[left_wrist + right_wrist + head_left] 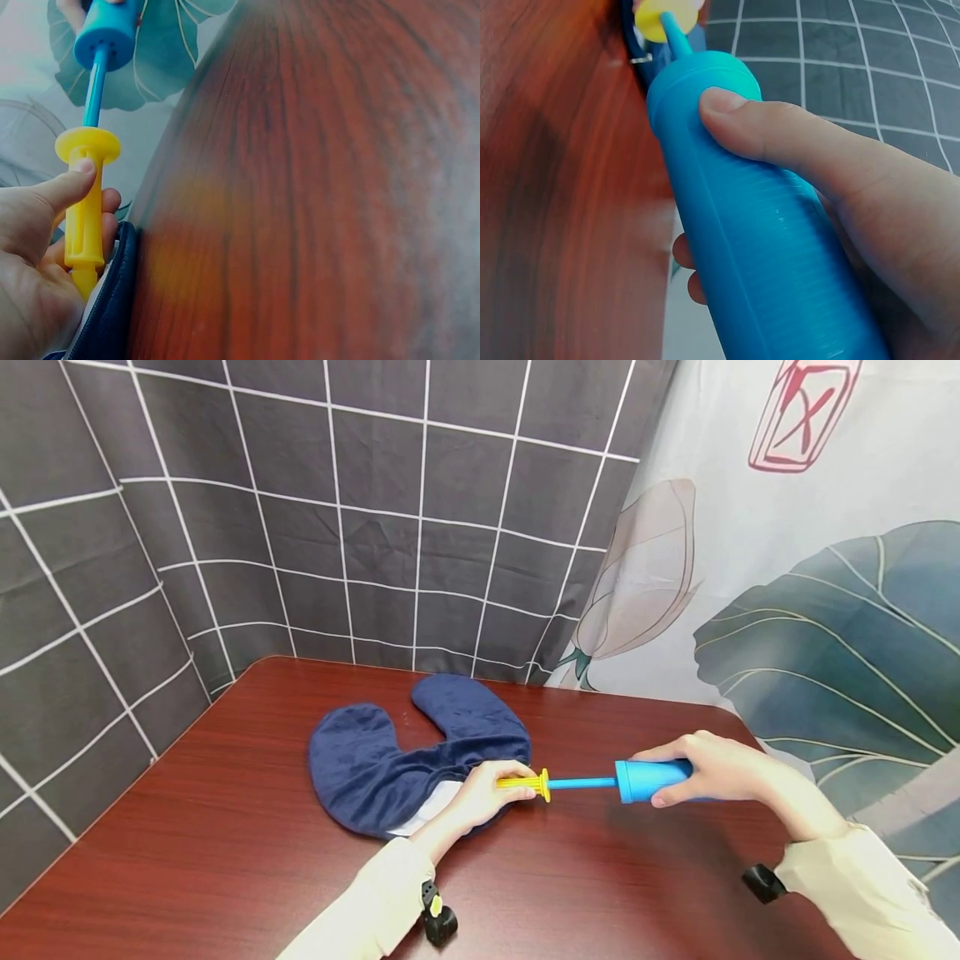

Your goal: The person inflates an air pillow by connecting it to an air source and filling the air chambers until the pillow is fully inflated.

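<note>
Blue pump barrel (643, 780) wrapped in my right grip (720, 767), yellow handle (83, 214) pinched in my left grip (482, 793), navy cushion (358, 774) nearby.

One red sign shows in the head view, printed on the pale curtain (720, 418) above the big leaf (855, 643). The sign (806, 420) looks like a stamp: a rounded outline around a slanted four-sided box, with two crossing strokes inside that read as an "X". Red thickens at the box's upper left corner, and the top edge of the view cuts off the outline. Whether the "X" is a letter or another character cannot be told.
</note>
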{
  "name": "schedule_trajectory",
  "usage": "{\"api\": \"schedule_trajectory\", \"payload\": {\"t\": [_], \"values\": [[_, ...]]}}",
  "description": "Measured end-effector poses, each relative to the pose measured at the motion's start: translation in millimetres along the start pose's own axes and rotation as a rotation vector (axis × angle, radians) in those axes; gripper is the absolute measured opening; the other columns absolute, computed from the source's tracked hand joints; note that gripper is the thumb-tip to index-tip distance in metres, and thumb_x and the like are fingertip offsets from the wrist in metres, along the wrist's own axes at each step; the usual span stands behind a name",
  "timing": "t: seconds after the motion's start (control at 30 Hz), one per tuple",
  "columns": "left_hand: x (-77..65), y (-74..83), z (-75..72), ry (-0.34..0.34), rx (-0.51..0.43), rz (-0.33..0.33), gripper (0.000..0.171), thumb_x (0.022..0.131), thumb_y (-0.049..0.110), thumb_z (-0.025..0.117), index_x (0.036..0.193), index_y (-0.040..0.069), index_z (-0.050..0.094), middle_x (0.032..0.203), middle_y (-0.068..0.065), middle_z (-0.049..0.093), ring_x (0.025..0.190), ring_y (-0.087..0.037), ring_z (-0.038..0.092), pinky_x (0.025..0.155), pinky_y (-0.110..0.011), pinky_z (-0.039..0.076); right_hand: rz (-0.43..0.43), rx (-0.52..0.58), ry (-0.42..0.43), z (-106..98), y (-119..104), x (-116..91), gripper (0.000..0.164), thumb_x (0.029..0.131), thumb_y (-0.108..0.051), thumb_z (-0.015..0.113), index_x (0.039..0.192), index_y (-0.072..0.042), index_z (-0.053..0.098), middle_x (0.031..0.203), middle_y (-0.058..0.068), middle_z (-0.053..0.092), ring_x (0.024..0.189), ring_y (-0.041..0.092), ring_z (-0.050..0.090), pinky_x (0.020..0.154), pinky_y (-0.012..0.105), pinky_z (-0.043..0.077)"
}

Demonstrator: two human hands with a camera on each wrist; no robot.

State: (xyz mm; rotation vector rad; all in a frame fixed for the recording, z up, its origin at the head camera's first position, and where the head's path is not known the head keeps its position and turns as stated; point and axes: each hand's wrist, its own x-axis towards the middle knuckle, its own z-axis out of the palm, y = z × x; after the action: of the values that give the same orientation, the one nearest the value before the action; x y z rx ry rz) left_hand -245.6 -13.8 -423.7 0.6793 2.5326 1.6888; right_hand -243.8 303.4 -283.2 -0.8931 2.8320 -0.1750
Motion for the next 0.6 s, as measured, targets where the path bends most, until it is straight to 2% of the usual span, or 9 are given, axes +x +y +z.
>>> {"api": "schedule_trajectory", "payload": {"t": [0.13,0.37,0.6], "values": [[-0.1,0.1,0.1,-0.002,-0.004,0.004,0.020,0.086,0.020,0.076,0.105,0.013,0.075,0.104,-0.003,0.074,0.089,-0.008,0.061,0.084,-0.019,0.046,-0.024,0.001,0.027,-6,8,-12,0.066,0.074,-0.059,0.079,0.128,-0.023,0.067,0.105,-0.008,0.072,0.082,0.001,0.055,0.064,0.021,0.044],[-0.8,1.4,-0.6,-0.003,-0.017,0.004,0.022,0.086,0.021,0.076,0.106,0.013,0.075,0.103,-0.002,0.074,0.090,-0.010,0.061,0.085,-0.020,0.045,0.029,0.000,0.031,-15,20,-28,0.065,0.073,-0.054,0.081,0.128,-0.022,0.067,0.105,-0.007,0.071,0.082,0.001,0.054,0.063,0.022,0.044],[-0.2,-0.5,-1.3,-0.006,-0.030,0.004,0.022,0.087,0.021,0.075,0.106,0.012,0.074,0.104,-0.004,0.074,0.090,-0.010,0.061,0.085,-0.019,0.046,0.020,-0.007,0.041,-17,20,-29,0.065,0.073,-0.054,0.081,0.127,-0.020,0.068,0.104,-0.007,0.072,0.081,-0.001,0.054,0.063,0.021,0.045]]}}
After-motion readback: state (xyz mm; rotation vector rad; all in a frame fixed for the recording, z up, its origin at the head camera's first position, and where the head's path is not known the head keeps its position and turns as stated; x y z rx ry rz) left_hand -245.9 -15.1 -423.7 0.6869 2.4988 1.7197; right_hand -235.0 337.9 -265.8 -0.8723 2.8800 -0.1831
